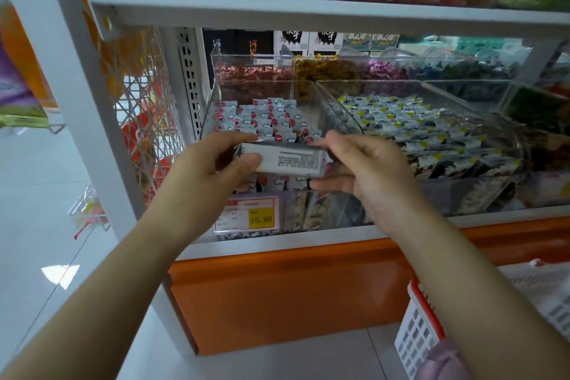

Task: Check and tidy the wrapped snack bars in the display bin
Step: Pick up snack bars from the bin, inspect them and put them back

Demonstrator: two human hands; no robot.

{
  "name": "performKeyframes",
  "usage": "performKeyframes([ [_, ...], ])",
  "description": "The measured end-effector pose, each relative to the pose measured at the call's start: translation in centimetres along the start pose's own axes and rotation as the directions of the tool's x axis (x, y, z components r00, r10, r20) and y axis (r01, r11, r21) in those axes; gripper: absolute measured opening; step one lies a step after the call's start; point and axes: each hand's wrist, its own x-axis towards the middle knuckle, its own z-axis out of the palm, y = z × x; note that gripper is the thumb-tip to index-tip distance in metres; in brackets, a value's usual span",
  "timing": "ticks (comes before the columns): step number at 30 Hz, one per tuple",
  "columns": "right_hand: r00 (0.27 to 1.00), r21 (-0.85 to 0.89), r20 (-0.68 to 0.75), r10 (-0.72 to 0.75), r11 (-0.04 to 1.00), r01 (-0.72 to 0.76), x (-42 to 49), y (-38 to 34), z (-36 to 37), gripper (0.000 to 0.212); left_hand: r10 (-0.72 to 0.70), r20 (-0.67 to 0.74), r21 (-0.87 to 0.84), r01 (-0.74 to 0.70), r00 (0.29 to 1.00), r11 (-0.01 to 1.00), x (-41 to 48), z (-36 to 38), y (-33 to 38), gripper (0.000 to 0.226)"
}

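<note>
A grey-white wrapped snack bar [288,159] with small printed text facing me is held level in front of a clear display bin [317,102]. My left hand [212,163] grips its left end, thumb on the front face. My right hand [364,163] pinches its right end. Inside the bin, several more wrapped bars [271,120] with white clouds and red dots stand in rows behind the held one.
A second clear bin [505,133] of black-and-yellow wrapped bars sits to the right. A price tag reading 15.80 [249,214] hangs below the bin. A shelf board [308,14] runs overhead. A white-and-red basket [416,330] stands at lower right, a wire rack [145,120] at left.
</note>
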Motion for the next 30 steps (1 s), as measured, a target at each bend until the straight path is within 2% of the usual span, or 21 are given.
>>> performKeyframes([
  [1, 1.000, 0.005, 0.016, -0.005, 1.000, 0.005, -0.2, 0.1, 0.5, 0.038, -0.012, -0.050, -0.017, 0.012, 0.999, 1.000, 0.1, 0.2, -0.1, 0.021],
  [3, 0.995, -0.132, 0.087, -0.054, 0.989, 0.065, -0.9, 0.3, 1.7, 0.052, -0.022, -0.135, -0.067, 0.013, 0.991, 0.998, 0.2, 0.7, 0.0, 0.015],
  [6, 0.983, -0.362, 0.125, -0.138, 0.916, 0.175, -0.9, 0.3, 3.4, 0.051, -0.016, -0.182, -0.078, 0.001, 0.983, 0.997, 0.2, 1.4, 0.4, 0.018],
  [8, 0.982, -0.341, 0.060, -0.180, 0.921, 0.189, 0.0, -0.1, 3.7, 0.048, -0.011, -0.194, -0.064, -0.002, 0.981, 0.998, 0.4, 1.4, 0.5, 0.018],
  [9, 0.984, -0.290, 0.012, -0.178, 0.941, 0.174, 0.6, -0.4, 3.7, 0.043, 0.017, -0.215, -0.011, -0.020, 0.977, 1.000, 0.7, 1.2, 0.6, 0.018],
  [11, 0.984, -0.164, -0.097, -0.150, 0.977, 0.133, 2.5, -1.2, 3.7, 0.025, 0.122, -0.256, 0.242, -0.059, 0.959, 0.969, 1.5, 0.5, 0.4, 0.031],
  [13, 0.970, -0.256, -0.174, -0.168, 0.959, 0.120, 5.1, -1.6, 3.7, 0.012, 0.219, -0.211, 0.547, -0.070, 0.953, 0.834, 2.5, 0.0, -0.2, 0.046],
  [14, 0.965, -0.338, -0.190, -0.178, 0.935, 0.106, 6.7, -1.7, 3.8, 0.014, 0.218, -0.156, 0.638, -0.070, 0.963, 0.767, 2.8, -0.2, -0.6, 0.049],
  [17, 0.969, -0.403, -0.237, -0.069, 0.915, -0.033, 11.0, -1.5, 4.1, 0.033, 0.167, -0.050, 0.703, -0.084, 0.985, 0.706, 3.7, -0.5, -1.5, 0.048],
  [18, 0.970, -0.366, -0.243, 0.000, 0.926, -0.092, 12.0, -1.3, 4.0, 0.034, 0.191, -0.028, 0.718, -0.113, 0.981, 0.687, 4.1, -0.5, -1.5, 0.046],
  [20, 0.967, -0.254, -0.227, 0.116, 0.952, -0.174, 13.6, -0.9, 3.9, 0.019, 0.202, 0.051, 0.767, -0.168, 0.978, 0.619, 5.6, -0.3, -1.2, 0.046],
  [22, 0.960, -0.253, -0.239, 0.143, 0.946, -0.204, 14.7, -0.7, 3.8, 0.009, 0.105, 0.136, 0.804, -0.172, 0.985, 0.570, 8.0, 0.4, -0.8, 0.051],
  [24, 0.952, -0.241, -0.283, 0.113, 0.953, -0.185, 15.5, -1.1, 3.5, 0.004, -0.002, 0.192, 0.796, -0.154, 0.981, 0.585, 10.7, 1.5, -0.6, 0.050],
  [27, 0.951, -0.303, -0.308, 0.040, 0.943, -0.138, 16.6, -1.5, 2.8, 0.016, -0.155, 0.217, 0.786, -0.078, 0.964, 0.614, 14.4, 3.3, -1.6, 0.041],
  [30, 0.962, -0.436, -0.271, -0.020, 0.894, -0.105, 17.1, -1.3, 2.1, 0.014, -0.224, 0.197, 0.771, -0.010, 0.955, 0.637, 17.0, 3.7, -3.6, 0.054],
])
